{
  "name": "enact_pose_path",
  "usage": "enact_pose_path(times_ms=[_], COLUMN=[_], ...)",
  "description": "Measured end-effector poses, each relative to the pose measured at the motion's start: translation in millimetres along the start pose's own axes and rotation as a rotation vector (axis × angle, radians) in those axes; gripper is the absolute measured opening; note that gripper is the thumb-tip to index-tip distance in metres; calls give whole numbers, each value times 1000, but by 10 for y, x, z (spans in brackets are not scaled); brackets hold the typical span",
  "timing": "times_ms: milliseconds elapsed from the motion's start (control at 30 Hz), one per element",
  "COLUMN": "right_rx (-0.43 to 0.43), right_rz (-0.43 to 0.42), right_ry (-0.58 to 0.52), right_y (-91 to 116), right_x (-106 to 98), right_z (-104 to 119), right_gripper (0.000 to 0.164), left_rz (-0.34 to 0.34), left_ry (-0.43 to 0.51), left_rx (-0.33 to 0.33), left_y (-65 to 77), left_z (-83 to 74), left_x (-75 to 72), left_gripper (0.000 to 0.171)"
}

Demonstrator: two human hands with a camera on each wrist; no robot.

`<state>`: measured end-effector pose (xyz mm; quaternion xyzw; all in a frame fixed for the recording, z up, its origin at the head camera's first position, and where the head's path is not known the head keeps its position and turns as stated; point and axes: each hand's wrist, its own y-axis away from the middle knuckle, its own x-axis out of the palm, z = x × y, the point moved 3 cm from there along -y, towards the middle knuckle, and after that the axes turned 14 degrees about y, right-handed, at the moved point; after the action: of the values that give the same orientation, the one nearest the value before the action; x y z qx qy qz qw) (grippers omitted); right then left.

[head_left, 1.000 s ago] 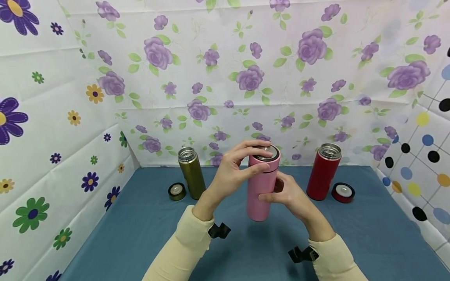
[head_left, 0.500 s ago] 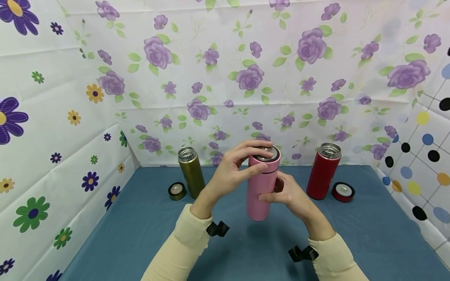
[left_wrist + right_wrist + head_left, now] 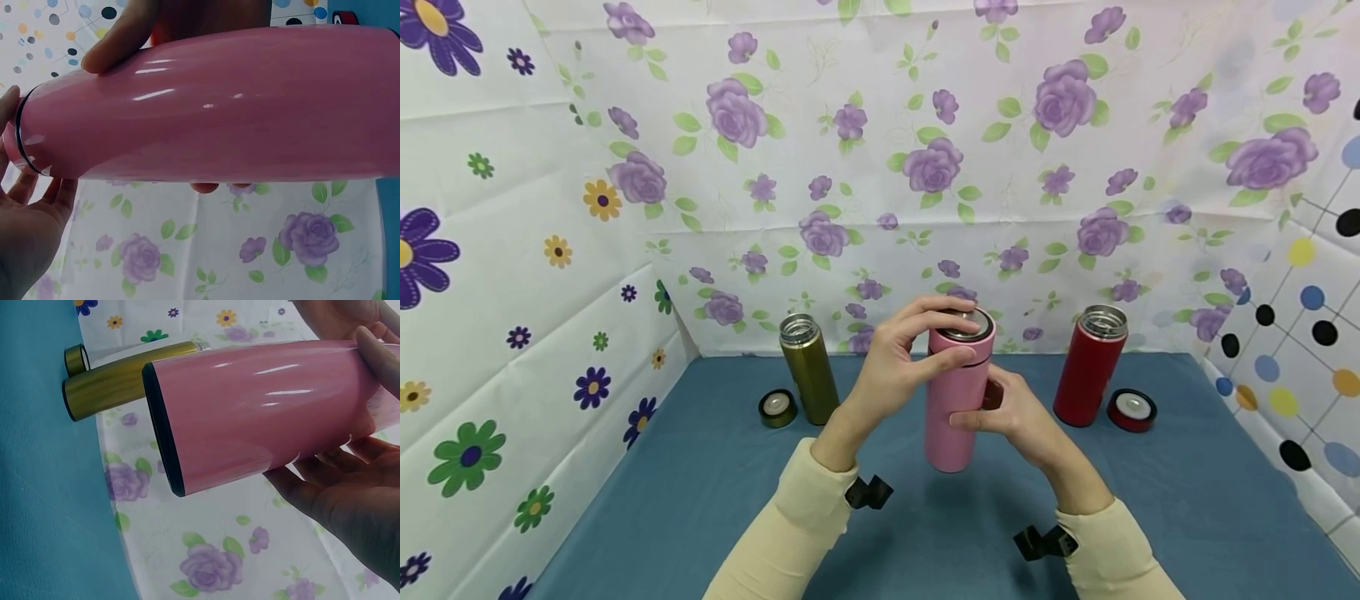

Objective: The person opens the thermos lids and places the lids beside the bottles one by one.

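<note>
A pink thermos (image 3: 953, 408) stands nearly upright between the two hands, its lid (image 3: 976, 354) seated on top with a dark ring below it. My left hand (image 3: 895, 358) grips that lid, thumb on the near side and fingers over the top. Around the middle of the body my right hand (image 3: 1011, 408) holds the thermos from the right, thumb across the front. In the right wrist view the pink body (image 3: 262, 406) shows its black base, and the right fingers (image 3: 319, 487) wrap beneath it. The left wrist view shows the body (image 3: 219, 112) lengthwise, with the left hand (image 3: 31, 231) at the lid end.
To the left, an uncapped olive-green thermos (image 3: 810, 375) stands beside its lid (image 3: 777, 408). An uncapped red thermos (image 3: 1088, 375) is at the right, its lid (image 3: 1132, 411) lying next to it. A blue cloth (image 3: 700, 500) covers the table, and patterned sheets (image 3: 850, 167) wall it in.
The pink thermos and both hands have shifted very slightly to the left. Both grips look the same, and the other thermoses and lids have stayed in place.
</note>
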<state>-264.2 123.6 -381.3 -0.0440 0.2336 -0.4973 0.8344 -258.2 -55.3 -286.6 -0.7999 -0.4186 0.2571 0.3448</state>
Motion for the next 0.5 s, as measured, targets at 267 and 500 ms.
enact_pose_path(times_ms=[267, 500], right_rx=[-2, -4], right_rz=[-5, -1], right_ry=[3, 0], right_y=[10, 10], right_x=[-15, -17], right_z=[-3, -3], right_gripper=[60, 60], left_rz=[75, 76], left_ry=[21, 21], left_rx=[-31, -29], left_y=[14, 14], left_z=[-2, -13], left_x=[-14, -13], left_gripper=[45, 45])
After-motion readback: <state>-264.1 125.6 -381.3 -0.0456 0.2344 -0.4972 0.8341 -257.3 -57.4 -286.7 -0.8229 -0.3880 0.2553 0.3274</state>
